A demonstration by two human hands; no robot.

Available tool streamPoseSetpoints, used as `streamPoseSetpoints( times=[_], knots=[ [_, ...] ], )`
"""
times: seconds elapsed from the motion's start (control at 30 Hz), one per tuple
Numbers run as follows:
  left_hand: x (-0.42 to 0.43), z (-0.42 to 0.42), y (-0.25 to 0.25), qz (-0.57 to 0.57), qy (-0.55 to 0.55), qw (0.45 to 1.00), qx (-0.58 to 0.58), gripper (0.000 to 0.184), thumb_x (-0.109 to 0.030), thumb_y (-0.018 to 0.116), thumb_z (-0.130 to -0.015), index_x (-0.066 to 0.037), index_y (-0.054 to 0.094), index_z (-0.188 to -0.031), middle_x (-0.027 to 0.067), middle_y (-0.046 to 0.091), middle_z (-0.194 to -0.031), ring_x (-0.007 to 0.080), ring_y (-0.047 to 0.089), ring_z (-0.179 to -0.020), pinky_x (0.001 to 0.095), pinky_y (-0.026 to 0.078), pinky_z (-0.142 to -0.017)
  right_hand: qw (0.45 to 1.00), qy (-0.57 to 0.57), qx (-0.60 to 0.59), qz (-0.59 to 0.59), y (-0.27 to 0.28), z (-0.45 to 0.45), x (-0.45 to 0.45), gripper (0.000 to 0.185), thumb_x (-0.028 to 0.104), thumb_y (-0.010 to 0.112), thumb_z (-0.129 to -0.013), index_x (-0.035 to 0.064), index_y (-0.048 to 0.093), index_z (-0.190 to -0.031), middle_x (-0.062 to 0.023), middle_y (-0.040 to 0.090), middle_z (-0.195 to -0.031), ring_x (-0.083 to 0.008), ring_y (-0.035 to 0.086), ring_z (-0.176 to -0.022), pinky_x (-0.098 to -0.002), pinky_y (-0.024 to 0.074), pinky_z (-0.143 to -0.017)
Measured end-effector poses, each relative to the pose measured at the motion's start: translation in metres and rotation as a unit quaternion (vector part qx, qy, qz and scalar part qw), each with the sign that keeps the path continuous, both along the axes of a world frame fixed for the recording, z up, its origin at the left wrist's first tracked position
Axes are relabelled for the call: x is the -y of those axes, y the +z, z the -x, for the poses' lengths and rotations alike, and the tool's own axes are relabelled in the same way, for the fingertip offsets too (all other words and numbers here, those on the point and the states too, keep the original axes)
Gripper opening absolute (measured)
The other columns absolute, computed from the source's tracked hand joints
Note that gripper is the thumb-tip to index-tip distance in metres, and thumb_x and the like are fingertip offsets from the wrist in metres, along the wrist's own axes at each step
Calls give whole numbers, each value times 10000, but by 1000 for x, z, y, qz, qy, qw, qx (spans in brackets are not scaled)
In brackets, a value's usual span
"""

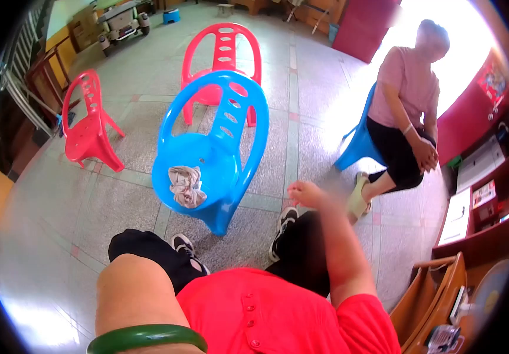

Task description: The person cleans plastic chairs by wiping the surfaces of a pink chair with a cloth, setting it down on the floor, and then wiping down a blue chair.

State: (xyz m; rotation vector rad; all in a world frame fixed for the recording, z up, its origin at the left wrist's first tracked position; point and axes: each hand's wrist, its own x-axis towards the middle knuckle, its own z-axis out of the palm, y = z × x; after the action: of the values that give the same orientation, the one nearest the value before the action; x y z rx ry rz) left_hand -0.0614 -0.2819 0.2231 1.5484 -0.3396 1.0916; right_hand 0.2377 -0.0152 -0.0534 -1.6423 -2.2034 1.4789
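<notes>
My right hand (305, 193) hangs over my right knee, fingers curled closed; whether anything is inside them is hidden. The right forearm is smeared by motion. My left arm is bent close to the camera, with a green bangle (148, 336) around it at the bottom edge; the left hand lies outside the view. In front of my knees stands a blue plastic chair (201, 153). On its seat lies a crumpled pale cloth (187, 187), touched by neither hand.
Two red chairs (91, 133) (223, 94) stand beyond the blue one. A person (408, 100) sits on another blue chair (360, 146) at the right, hands together. Wooden furniture (437, 295) lines the lower right. A scooter (123, 23) stands at the back left.
</notes>
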Motion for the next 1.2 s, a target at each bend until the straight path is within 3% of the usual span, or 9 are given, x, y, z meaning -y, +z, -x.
streamPoseSetpoints(
  times=[0.1, 0.3, 0.37, 0.4, 0.43, 0.47, 0.57, 1.1, 1.2],
  knots=[
    [-5, 5, -3, -2, 4, 1000, 1, 358, -211, 369, -993, -80, 515, -1292, 57, 542, -1305, 240, 476, -1244, 538, 338, -1058, 998, -38, -44, -14, 21, 8, 13, 304, 260, 568, -856, 0, 650, -990, -90, 661, -796, -165, 639, -679, -336, 510, -647],
    [-8, 14, -7, -12, 16, 1000, -3, 355, -192, 361, -993, -64, 530, -1278, 67, 543, -1307, 245, 479, -1244, 529, 359, -1049, 1000, -20, 4, -10, 23, 6, 9, 317, 257, 573, -847, 10, 646, -1033, -95, 671, -813, -176, 648, -752, -324, 507, -706],
    [-6, 15, -6, -10, 17, 1000, -5, 355, -185, 358, -993, -59, 535, -1274, 70, 543, -1308, 246, 480, -1243, 526, 366, -1046, 1000, -13, -15, 14, -28, -10, -11, 323, 273, 563, -846, 26, 654, -1032, -116, 685, -845, -218, 657, -791, -342, 508, -732],
    [-7, 16, -7, -9, 18, 1000, -3, 355, -182, 356, -993, -57, 537, -1271, 72, 543, -1308, 247, 481, -1243, 524, 370, -1045, 997, 40, 13, -64, -50, -16, -21, 325, 283, 558, -847, 36, 658, -1033, -129, 688, -866, -244, 659, -817, -356, 507, -749],
    [-9, 17, -7, -9, 16, 1000, -1, 355, -179, 355, -993, -54, 539, -1269, 74, 543, -1308, 248, 482, -1243, 523, 374, -1043, 986, 85, 40, -139, -38, -10, -13, 327, 293, 554, -847, 47, 663, -1033, -142, 691, -888, -270, 661, -843, -370, 506, -766],
    [-12, 19, -7, -8, 9, 1000, 2, 355, -175, 353, -993, -51, 542, -1267, 75, 543, -1309, 249, 482, -1243, 521, 377, -1042, 997, 10, 48, -67, -22, -7, -7, 335, 314, 547, -847, 63, 669, -1033, -164, 688, -924, -316, 656, -886, -393, 504, -790],
    [-20, 24, -5, -9, -14, 1000, 5, 355, -165, 349, -993, -44, 549, -1260, 80, 544, -1310, 251, 484, -1243, 517, 388, -1038, 996, 25, 74, -53, 18, 10, 5, 338, 329, 554, -850, 68, 669, -1032, -172, 688, -938, -328, 651, -922, -399, 502, -801],
    [-36, 40, 19, -70, -128, 989, 3, 366, -113, 325, -993, -3, 588, -1223, 107, 546, -1315, 264, 493, -1241, 493, 445, -1014, 979, 101, 152, -91, -4, 38, -7, 374, 327, 551, -863, 76, 637, -1126, -182, 673, -1045, -337, 625, -1018, -412, 487, -878],
    [-36, 53, 22, -124, -173, 976, 36, 369, -103, 321, -993, 5, 595, -1216, 112, 546, -1316, 266, 495, -1241, 488, 456, -1010, 979, 89, 131, -131, -7, 39, -3, 294, 264, 548, -804, 39, 693, -926, -207, 680, -937, -387, 641, -898, -451, 498, -803]
  ],
)
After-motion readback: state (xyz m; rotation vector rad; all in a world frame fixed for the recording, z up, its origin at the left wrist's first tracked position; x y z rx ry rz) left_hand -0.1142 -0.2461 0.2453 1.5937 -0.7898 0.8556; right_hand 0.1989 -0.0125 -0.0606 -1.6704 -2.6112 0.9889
